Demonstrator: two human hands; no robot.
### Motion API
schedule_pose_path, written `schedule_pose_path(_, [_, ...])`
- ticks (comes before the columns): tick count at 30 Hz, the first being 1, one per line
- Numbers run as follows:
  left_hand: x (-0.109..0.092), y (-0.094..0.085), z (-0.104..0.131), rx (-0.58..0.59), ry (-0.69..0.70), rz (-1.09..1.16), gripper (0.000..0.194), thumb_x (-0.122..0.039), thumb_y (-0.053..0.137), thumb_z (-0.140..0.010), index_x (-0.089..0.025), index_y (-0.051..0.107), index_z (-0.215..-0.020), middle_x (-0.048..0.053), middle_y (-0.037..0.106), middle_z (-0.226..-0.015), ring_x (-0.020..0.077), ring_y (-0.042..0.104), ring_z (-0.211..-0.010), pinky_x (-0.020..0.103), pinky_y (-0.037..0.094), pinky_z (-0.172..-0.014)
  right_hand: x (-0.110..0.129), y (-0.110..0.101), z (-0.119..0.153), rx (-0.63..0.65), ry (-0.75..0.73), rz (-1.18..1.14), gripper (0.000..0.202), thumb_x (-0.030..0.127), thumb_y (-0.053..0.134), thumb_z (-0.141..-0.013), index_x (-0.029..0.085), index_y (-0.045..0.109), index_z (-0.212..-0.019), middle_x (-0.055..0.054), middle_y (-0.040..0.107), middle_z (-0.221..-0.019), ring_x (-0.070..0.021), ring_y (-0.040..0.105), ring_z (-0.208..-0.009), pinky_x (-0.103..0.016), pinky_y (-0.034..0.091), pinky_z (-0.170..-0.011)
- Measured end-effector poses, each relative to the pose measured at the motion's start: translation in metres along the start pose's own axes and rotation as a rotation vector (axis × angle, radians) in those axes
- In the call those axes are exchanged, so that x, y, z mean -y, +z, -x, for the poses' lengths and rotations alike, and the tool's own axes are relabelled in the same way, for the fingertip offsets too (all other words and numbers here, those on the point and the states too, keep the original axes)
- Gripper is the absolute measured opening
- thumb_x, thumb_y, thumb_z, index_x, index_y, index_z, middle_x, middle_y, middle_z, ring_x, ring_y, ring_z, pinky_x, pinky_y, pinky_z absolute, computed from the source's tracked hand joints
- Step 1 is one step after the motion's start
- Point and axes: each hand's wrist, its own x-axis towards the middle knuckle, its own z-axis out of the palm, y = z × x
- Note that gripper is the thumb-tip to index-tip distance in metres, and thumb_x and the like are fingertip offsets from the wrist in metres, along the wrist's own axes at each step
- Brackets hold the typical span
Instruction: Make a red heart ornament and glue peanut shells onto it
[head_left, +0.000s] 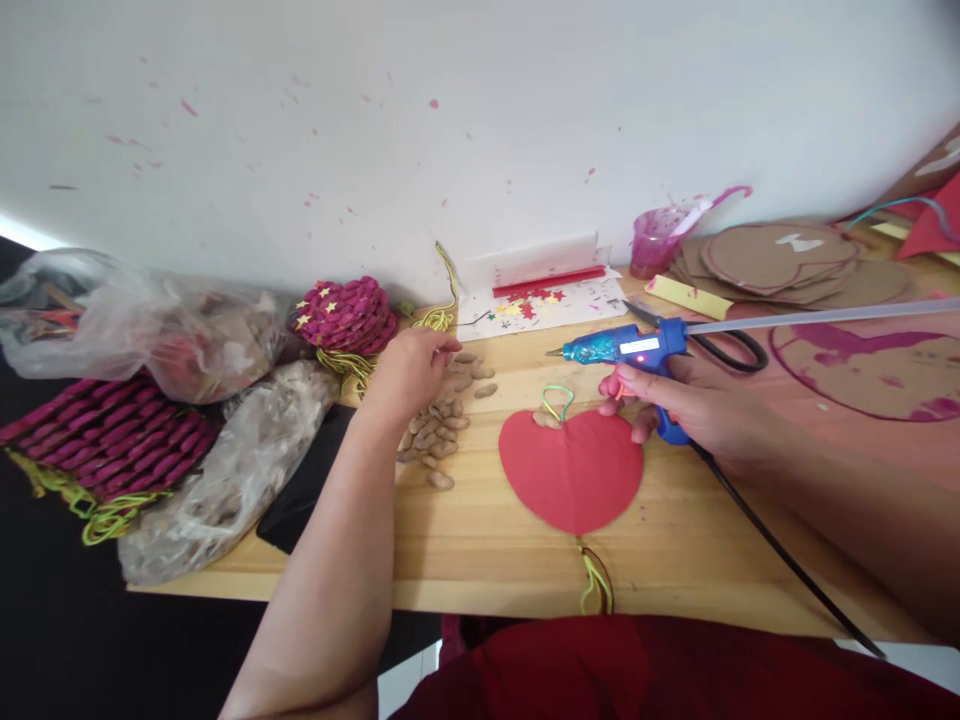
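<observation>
My right hand (694, 410) is wrapped round the grip of a blue hot glue gun (615, 345), its nozzle pointing left and a clear glue stick (817, 316) running out of its back. Below the gun, a red heart-shaped piece (571, 475) lies flat on the table, with a green loop (559, 402) at its top, one peanut by the loop, and a yellow-green cord tassel (595, 580) at the bottom. My left hand (411, 365) hovers over a pile of peanuts (435, 430), fingers drawn together; whatever lies between them is hidden.
Plastic bags (225, 480) and magenta-painted peanut pieces (127, 440) crowd the left. At the back are a star-strewn white sheet (555, 315), a pink-stained cup (652, 243), black-handled scissors (742, 352) and cardboard shapes (772, 255). A black cord (780, 545) trails from the gun.
</observation>
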Motion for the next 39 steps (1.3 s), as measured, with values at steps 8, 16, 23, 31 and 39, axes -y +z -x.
schedule_pose_path(8, [0.006, 0.003, -0.001, 0.071, -0.058, 0.021, 0.027, -0.014, 0.056, -0.084, -0.021, 0.077, -0.099, 0.007, 0.077, -0.102, 0.0234, 0.070, -0.093, 0.033, 0.051, -0.089, 0.000, 0.000, 0.000, -0.009, 0.001, -0.003, 0.036, 0.055, 0.074, -0.083, 0.020, 0.069, -0.090, -0.007, 0.067, -0.096, -0.0204, 0.070, -0.083, -0.022, 0.056, -0.046])
schedule_pose_path(16, [0.004, 0.001, -0.001, 0.166, -0.090, 0.012, 0.017, -0.016, 0.065, -0.079, -0.021, 0.075, -0.091, 0.005, 0.077, -0.095, 0.0223, 0.070, -0.087, 0.032, 0.051, -0.083, 0.001, 0.002, 0.001, -0.032, 0.006, -0.006, 0.036, 0.054, 0.075, -0.082, 0.019, 0.069, -0.090, -0.007, 0.068, -0.095, -0.0201, 0.070, -0.081, -0.022, 0.056, -0.046])
schedule_pose_path(23, [0.013, -0.010, 0.002, 0.061, -0.136, -0.023, 0.025, -0.018, 0.058, -0.085, -0.021, 0.078, -0.099, 0.007, 0.078, -0.098, 0.0244, 0.071, -0.090, 0.034, 0.050, -0.087, 0.003, 0.002, 0.000, -0.021, 0.022, 0.029, 0.042, 0.059, 0.077, -0.077, 0.019, 0.069, -0.088, -0.008, 0.071, -0.088, -0.0168, 0.067, -0.069, -0.022, 0.055, -0.047])
schedule_pose_path(31, [0.024, -0.017, 0.005, 0.069, -0.265, -0.145, 0.020, -0.021, 0.062, -0.082, -0.024, 0.079, -0.090, 0.006, 0.078, -0.086, 0.0253, 0.070, -0.083, 0.034, 0.051, -0.078, -0.004, -0.003, -0.002, -0.031, 0.004, 0.036, 0.042, 0.061, 0.076, -0.079, 0.020, 0.071, -0.089, -0.008, 0.073, -0.092, -0.0207, 0.070, -0.079, -0.023, 0.055, -0.048])
schedule_pose_path(39, [0.020, -0.005, 0.000, 0.084, -0.214, -0.151, 0.035, -0.014, 0.056, -0.085, -0.020, 0.078, -0.111, 0.011, 0.075, -0.108, 0.0258, 0.069, -0.099, 0.034, 0.050, -0.091, 0.000, -0.003, -0.001, -0.027, 0.023, 0.108, 0.043, 0.062, 0.074, -0.079, 0.020, 0.071, -0.086, -0.007, 0.075, -0.085, -0.0149, 0.067, -0.061, -0.024, 0.055, -0.052])
